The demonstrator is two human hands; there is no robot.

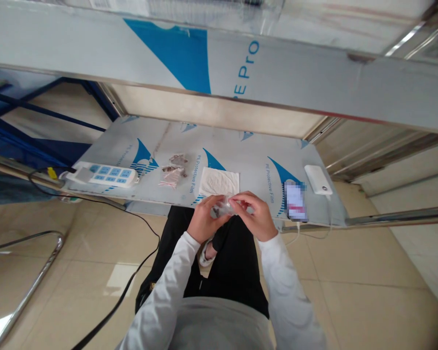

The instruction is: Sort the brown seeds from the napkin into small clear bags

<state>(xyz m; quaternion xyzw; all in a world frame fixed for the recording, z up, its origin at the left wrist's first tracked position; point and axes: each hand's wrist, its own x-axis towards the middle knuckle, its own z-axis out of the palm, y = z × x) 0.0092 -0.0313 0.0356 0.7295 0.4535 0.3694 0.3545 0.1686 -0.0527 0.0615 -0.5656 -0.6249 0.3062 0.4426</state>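
Note:
Between my two hands, just past the front edge of the low shelf, is a small clear plastic bag (224,208) with something dark inside. My left hand (206,218) is closed on the bag's left side. The fingers of my right hand (255,214) pinch its upper right part. Right behind my hands a folded white cloth or tissue (219,182) lies flat on the shelf. Farther left rest some small clear packets (178,163) with brownish contents, and a packet with pink stripes (170,177) touches them. What exactly the bag holds is too small to tell.
On the shelf (241,150) a white power strip (111,175) sits at the left, its black cable (146,262) hanging to the floor. At the right lie a phone (295,201) and a white power bank (318,180) with a cable. An upper shelf (95,53) overhangs the back.

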